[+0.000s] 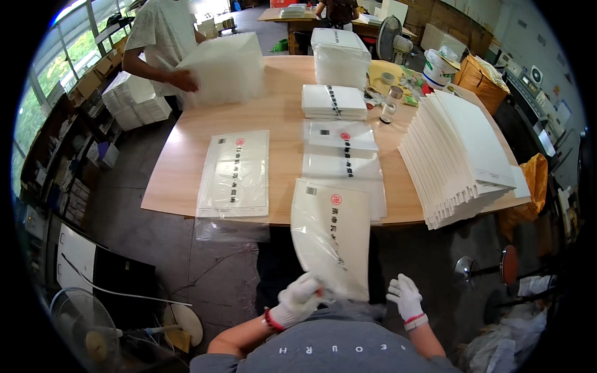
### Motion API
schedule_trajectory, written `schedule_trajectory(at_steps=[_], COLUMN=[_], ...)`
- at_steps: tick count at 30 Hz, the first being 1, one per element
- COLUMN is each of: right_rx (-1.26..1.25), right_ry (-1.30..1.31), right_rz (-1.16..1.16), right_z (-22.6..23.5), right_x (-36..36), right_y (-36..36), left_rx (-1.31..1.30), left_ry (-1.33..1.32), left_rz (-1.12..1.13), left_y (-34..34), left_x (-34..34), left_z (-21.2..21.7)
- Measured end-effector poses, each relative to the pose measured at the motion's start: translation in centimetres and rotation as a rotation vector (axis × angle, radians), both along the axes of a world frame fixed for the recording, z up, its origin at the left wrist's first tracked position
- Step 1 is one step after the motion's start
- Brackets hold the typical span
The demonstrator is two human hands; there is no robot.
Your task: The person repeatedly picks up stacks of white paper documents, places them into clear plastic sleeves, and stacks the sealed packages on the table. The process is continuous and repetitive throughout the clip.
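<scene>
My left hand, in a white knit glove, is closed on the lower end of a clear plastic bag with cream paper inside. Its far end tilts up over the table's near edge, over another bag. My right hand, gloved too, is apart from the bag to its right, fingers stretched out and holding nothing. On the table to the left lies a filled bag, its loose plastic end hanging over the edge. Straight ahead are flat clear bags with red and black print.
A tall fanned stack of white paper stands right on the wooden table. Behind the bags are a folded stack, a taller pile and a glass bottle. Far left, a person handles a large white stack. A fan stands lower left.
</scene>
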State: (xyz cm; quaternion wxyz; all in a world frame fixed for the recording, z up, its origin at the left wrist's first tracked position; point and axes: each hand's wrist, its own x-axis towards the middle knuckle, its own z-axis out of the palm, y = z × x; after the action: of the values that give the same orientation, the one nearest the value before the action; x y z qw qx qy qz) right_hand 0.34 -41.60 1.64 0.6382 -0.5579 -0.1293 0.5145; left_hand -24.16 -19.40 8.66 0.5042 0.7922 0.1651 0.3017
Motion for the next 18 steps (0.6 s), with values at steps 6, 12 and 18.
schedule_trajectory(at_steps=[6, 12, 18], right_rx=[0.060, 0.437, -0.036], right_ry=[0.112, -0.512, 0.209], right_rz=[0.071, 0.273, 0.549], right_z=[3.0, -4.8, -8.9], right_x=[-5.3, -6.1, -15.6], right_y=[11.7, 30.2, 37.3], left_rx=[0.153, 0.067, -0.679], left_ry=[-0.140, -0.674, -0.502], left_rz=[0.026, 0.839, 0.907], left_y=[2.9, 13.5, 28.3], left_x=[-2.8, -4.3, -15.1], left_z=[3.6, -1.2, -18.5])
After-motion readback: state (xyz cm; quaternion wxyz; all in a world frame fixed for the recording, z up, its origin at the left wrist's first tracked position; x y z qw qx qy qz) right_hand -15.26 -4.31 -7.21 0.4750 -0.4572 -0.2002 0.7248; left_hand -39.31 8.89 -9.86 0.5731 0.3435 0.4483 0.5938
